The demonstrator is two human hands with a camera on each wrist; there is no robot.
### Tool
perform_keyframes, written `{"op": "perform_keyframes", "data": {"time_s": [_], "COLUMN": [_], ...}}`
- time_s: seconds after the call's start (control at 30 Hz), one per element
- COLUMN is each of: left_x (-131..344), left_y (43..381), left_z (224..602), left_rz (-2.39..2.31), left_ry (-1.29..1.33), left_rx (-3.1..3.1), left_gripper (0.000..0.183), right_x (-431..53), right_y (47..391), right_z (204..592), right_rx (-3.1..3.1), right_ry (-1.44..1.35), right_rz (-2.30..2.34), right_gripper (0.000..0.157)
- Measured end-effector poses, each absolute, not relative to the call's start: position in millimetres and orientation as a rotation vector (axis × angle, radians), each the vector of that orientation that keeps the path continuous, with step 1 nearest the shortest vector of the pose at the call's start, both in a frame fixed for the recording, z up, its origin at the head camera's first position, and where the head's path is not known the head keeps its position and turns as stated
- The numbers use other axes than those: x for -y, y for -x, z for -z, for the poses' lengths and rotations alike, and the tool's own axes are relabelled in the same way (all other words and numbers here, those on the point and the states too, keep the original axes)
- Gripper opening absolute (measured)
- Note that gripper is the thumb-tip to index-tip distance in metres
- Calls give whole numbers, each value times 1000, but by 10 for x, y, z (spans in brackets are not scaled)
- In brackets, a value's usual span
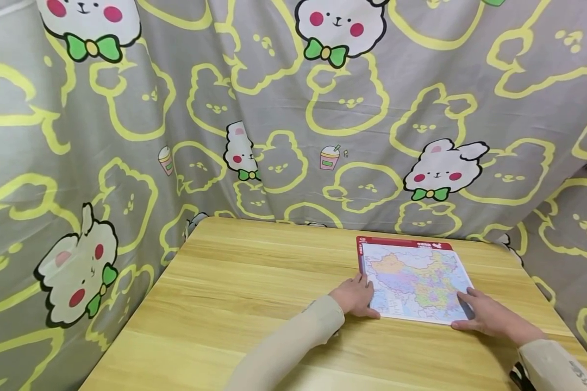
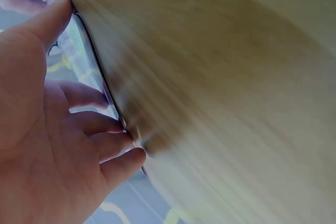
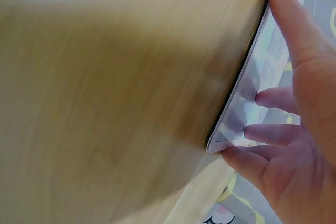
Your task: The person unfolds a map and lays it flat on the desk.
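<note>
A flat map board (image 1: pixel 413 285) with a red top band and coloured provinces of China lies on the wooden table, toward its right side. At the board's left edge rests my left hand (image 1: pixel 356 297), fingers spread along the side and thumb by the near left corner. My right hand (image 1: pixel 494 316) touches the opposite edge, its thumb at the near right corner and its fingertips on the map's surface. In the right wrist view, the board's thin pale edge (image 3: pixel 231 114) runs between thumb and fingers. The left wrist view shows the left fingertips (image 2: pixel 123 169) against the board's dark edge.
The light wooden table (image 1: pixel 215 293) stretches to the left of the board and in front of it. A grey curtain (image 1: pixel 283 108) with yellow outlines and white rabbit faces hangs behind the table and along both sides.
</note>
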State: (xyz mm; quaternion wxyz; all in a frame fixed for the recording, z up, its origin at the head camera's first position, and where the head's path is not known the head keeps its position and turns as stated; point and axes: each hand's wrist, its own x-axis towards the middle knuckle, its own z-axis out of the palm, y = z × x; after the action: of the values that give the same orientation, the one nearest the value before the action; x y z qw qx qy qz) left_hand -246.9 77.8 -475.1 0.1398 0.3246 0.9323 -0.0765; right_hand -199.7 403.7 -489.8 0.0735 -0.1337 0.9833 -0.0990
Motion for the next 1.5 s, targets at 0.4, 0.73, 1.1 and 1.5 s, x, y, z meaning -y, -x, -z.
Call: {"op": "perform_keyframes", "data": {"time_s": [0.4,0.73,1.1,1.5], "left_x": [-616,-405,-141,141], "left_y": [2472,2480,2443,2434], "left_z": [4797,4798,4778,4780], "left_rz": [207,149,137,98], "left_ry": [-928,-915,-947,-894], "left_rx": [-2685,-2681,-2685,-2690], "left_gripper": [86,87,87,87], "right_x": [-3875,-3689,-3471,-3211], "right_y": [1955,1934,1898,1906], "right_z": [4871,4863,4861,4862], "right_rx": [-2947,-2963,-2951,-2942], "right_ry": [425,482,536,594], "right_rz": [267,290,314,326], "right_gripper": [95,95,90,84]}}
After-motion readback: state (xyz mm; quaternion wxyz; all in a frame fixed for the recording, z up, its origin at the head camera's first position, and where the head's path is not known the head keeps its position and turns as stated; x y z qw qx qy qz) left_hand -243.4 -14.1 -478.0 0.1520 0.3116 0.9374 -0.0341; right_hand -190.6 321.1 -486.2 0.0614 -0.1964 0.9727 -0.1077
